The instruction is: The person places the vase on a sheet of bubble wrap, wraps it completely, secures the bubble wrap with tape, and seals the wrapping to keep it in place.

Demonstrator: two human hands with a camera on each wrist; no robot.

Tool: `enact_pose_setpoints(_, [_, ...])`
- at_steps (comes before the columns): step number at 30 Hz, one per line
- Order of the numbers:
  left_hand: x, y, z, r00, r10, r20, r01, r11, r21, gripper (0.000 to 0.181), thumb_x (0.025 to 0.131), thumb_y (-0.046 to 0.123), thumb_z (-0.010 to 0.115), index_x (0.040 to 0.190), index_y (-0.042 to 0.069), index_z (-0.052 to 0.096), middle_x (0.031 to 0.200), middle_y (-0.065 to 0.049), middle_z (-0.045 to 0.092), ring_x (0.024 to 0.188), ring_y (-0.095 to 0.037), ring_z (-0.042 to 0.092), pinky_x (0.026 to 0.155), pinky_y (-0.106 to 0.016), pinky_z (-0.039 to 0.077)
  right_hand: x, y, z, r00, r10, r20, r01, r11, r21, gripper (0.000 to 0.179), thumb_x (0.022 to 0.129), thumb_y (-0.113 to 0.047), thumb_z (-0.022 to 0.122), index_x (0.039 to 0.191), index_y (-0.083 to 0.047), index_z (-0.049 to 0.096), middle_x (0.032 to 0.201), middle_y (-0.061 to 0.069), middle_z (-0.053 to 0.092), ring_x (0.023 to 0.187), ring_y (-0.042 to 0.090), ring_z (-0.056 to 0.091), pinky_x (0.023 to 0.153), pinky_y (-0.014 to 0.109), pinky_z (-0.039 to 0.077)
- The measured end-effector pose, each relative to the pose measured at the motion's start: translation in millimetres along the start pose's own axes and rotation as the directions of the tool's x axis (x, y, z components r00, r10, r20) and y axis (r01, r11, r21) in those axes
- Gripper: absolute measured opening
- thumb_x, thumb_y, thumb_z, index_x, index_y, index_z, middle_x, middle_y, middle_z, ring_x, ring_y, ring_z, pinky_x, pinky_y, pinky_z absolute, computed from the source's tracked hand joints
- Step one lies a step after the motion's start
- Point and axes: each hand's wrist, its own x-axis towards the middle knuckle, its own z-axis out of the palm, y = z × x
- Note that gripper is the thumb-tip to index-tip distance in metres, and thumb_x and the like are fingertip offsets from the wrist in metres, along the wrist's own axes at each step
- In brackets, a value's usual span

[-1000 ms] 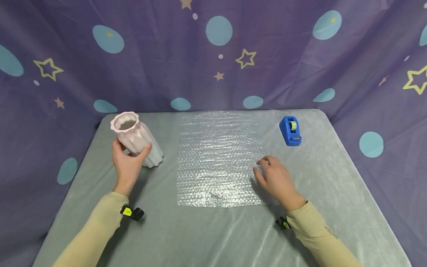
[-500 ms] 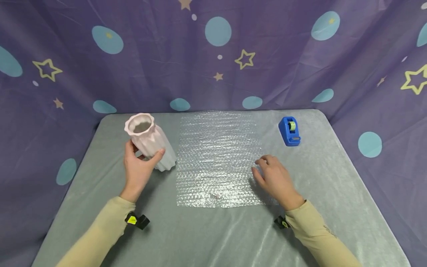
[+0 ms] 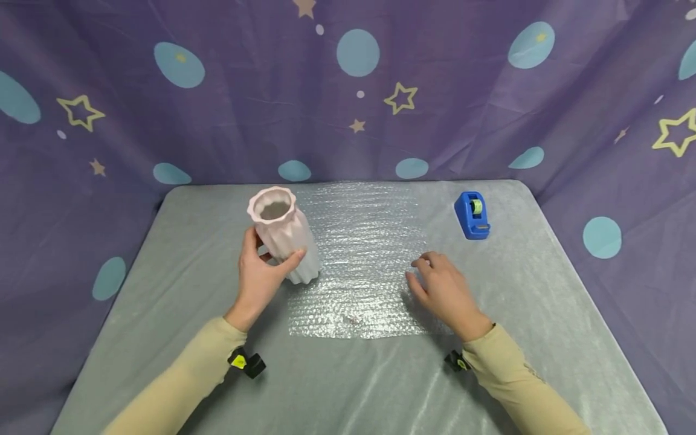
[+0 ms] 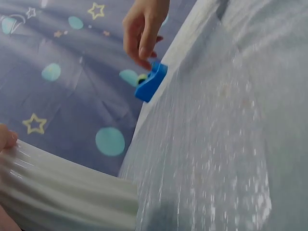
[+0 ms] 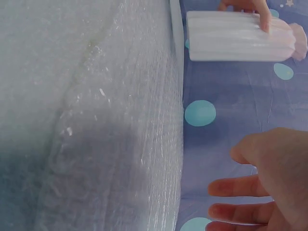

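Observation:
A ribbed white vase (image 3: 288, 238) with a pinkish scalloped rim is gripped by my left hand (image 3: 261, 275), thumb on the near side and fingers round the far left side. It stands upright over the left part of a flat bubble wrap sheet (image 3: 364, 260). In the right wrist view the vase (image 5: 236, 36) appears raised above the sheet. My right hand (image 3: 443, 293) hovers over the sheet's right edge, fingers relaxed and holding nothing. The left wrist view catches part of the vase (image 4: 72, 187) at lower left.
A blue tape dispenser (image 3: 472, 215) with a roll of tape stands at the back right of the table, beyond the right hand. The grey-green cloth-covered table (image 3: 326, 386) meets a purple patterned curtain (image 3: 244, 121) at its back and sides.
My left hand has carried the vase to the right, from the table's left side to over the bubble wrap's left part. The right hand has barely moved.

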Motion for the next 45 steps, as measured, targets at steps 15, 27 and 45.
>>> enact_pose_setpoints(15, [-9.8,13.3,47.4,0.987,0.064,0.147,-0.046,0.991,-0.124,0.082,0.079,0.020,0.091,0.146,0.005,0.046,0.131,-0.012,0.058,0.115,-0.023,0.057,0.092,-0.048,0.055,8.3,-10,1,0.996,-0.061,0.067,0.061,0.998,-0.008,0.032,0.097,-0.025,0.073,0.114,0.001,0.070,0.108,0.016,0.068,0.095,0.032,0.067,0.079,0.045,0.059])
enact_pose_setpoints(27, [-18.1,17.4,67.4,0.974,0.026,0.225,0.009,0.988,-0.155,0.083,0.079,0.019,0.091,0.146,0.005,0.045,0.130,-0.014,0.056,0.116,-0.028,0.058,0.094,-0.045,0.057,13.2,-21,12,0.993,-0.067,0.102,0.059,0.995,0.079,0.063,0.087,-0.041,0.084,0.131,0.000,0.063,0.116,0.015,0.069,0.097,0.029,0.069,0.079,0.043,0.060])
enact_pose_setpoints(45, [-25.9,27.2,87.4,0.949,0.051,0.311,0.038,0.961,-0.273,0.089,0.080,0.011,0.088,0.152,0.004,0.036,0.141,-0.016,0.052,0.125,-0.032,0.056,0.100,-0.042,0.056,25.9,-20,23,0.947,0.008,0.320,-0.160,0.878,0.452,0.118,0.078,-0.048,0.090,0.162,0.000,0.024,0.148,0.020,0.051,0.128,0.033,0.057,0.103,0.052,0.052])
